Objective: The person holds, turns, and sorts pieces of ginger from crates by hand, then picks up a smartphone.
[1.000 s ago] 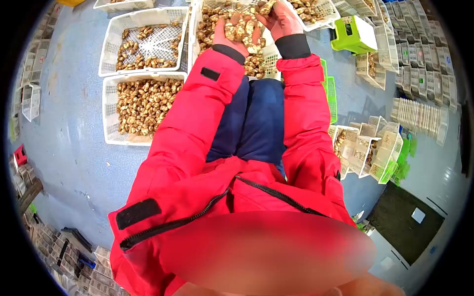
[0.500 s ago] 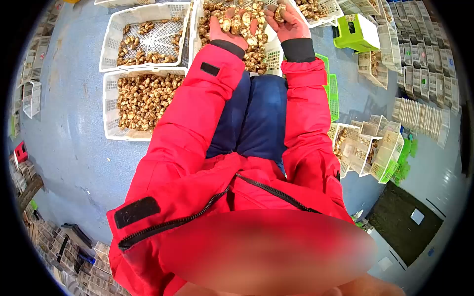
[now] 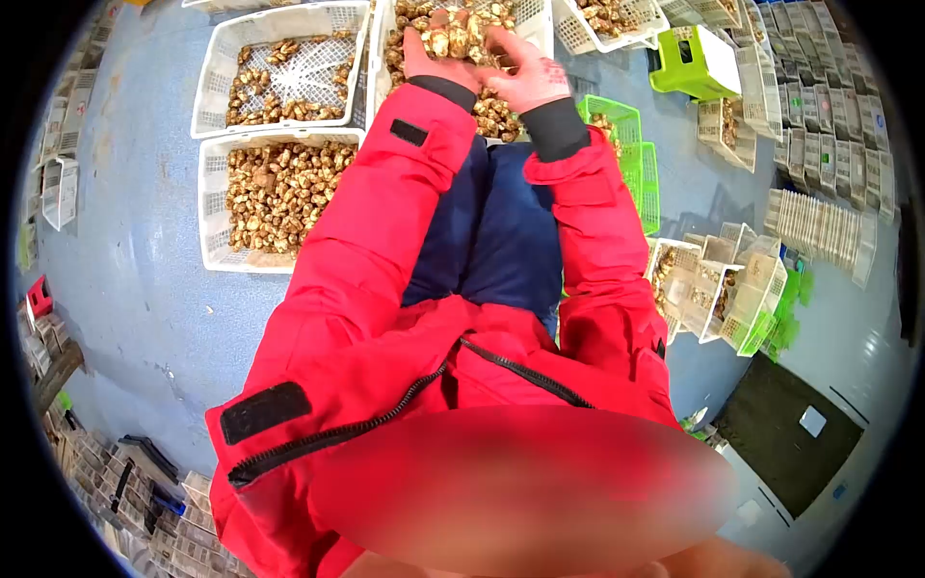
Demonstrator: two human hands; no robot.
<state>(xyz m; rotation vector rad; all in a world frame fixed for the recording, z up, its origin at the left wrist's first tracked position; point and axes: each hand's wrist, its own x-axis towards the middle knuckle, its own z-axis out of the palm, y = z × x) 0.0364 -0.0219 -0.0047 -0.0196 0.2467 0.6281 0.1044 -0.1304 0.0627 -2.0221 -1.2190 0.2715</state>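
Over a white basket (image 3: 536,29) at the top centre, my left hand (image 3: 438,65) holds several brown and cream bulb-like pieces (image 3: 457,39) across its palm and fingers. My right hand (image 3: 525,79) is beside it, its fingers bent towards those pieces and touching or almost touching them; whether it grips one I cannot make out. More such pieces lie in the basket under both hands. To the left, a full white basket (image 3: 214,207) holds many pieces, and above it another white basket (image 3: 207,91) has pieces scattered round its mesh bottom.
A green and white stool (image 3: 708,63) is at the upper right, near another white basket (image 3: 644,34) with pieces. Green baskets (image 3: 647,188) sit beside my right sleeve. Stacked crates (image 3: 819,231) line the right side, and more stand along the left edge of the blue floor (image 3: 145,231).
My right hand has moved left and down from the basket's right side to my left hand. The single piece seen in it earlier no longer shows. My left hand still holds its pieces.
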